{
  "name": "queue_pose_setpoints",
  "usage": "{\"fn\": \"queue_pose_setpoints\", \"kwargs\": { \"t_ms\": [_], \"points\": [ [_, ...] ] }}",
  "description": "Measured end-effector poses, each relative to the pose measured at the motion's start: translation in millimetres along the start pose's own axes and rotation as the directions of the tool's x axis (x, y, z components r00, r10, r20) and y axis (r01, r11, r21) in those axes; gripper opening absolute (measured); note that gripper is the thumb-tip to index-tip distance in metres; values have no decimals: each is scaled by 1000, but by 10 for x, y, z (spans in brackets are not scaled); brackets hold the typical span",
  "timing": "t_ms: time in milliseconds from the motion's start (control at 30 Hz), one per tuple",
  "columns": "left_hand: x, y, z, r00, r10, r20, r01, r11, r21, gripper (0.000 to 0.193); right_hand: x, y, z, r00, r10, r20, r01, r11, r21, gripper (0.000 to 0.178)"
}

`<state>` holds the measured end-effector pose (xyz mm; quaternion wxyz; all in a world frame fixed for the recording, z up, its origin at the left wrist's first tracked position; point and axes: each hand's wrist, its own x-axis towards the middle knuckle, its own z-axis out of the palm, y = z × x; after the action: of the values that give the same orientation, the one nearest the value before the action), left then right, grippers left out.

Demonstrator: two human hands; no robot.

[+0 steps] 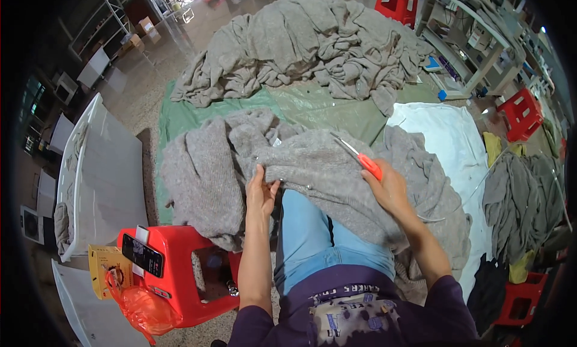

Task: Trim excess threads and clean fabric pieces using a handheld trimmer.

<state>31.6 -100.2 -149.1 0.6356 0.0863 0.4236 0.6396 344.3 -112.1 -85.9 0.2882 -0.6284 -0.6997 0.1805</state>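
Garment in hand: we see a grey knitted woollen garment spread over the person's lap, draped across the knees in light blue trousers and spilling to both sides.
Left hand: the left hand lies on the garment's near edge, fingers closed in a pinch on the knit just beside the left knee.
Right hand: the right hand rests on the garment to the right, fist closed round the handle of the snips.
Tool: a small pair of thread snips with an orange-red plastic handle and thin metal blades points up and left from the right hand, the blades lying over the grey knit; we cannot tell whether the tips touch it.
Pile ahead: a large heap of grey knitted garments sits well beyond the lap on a green plastic sheet laid on the floor.
To the right: a white cloth sheet lies beside the lap, and a smaller heap of grey garments beyond it, near a red plastic stool.
To the left: a red plastic stool stands just beside the left forearm, with a black phone on top, a yellow cardboard box against it and an orange plastic bag hanging at its front.
Further left: a white board lies on the floor.
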Motion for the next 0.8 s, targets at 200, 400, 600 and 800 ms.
{"fn": "queue_pose_setpoints", "kwargs": {
  "t_ms": [200, 400, 600, 800],
  "points": [
    [-562, -134, 327, 987, 143, 66, -149, 985, 87, 20, -274, -450, -138, 986, -127, -112, 136, 987, 81, 26],
    [-502, -236, 205, 937, 333, 110, -350, 872, 341, 9, -578, -839, -294, 931, -357, 77, 355, 934, 39, 23],
    [-487, -150, 215, 955, 285, -85, -256, 932, 255, 15, -717, -834, -452, 934, -304, 185, 313, 950, -20, 22],
    [-219, -136, 57, 915, 399, -60, -376, 898, 227, 8, -781, -759, -436, 949, -237, 205, 255, 965, -66, 21]
  ]
}}
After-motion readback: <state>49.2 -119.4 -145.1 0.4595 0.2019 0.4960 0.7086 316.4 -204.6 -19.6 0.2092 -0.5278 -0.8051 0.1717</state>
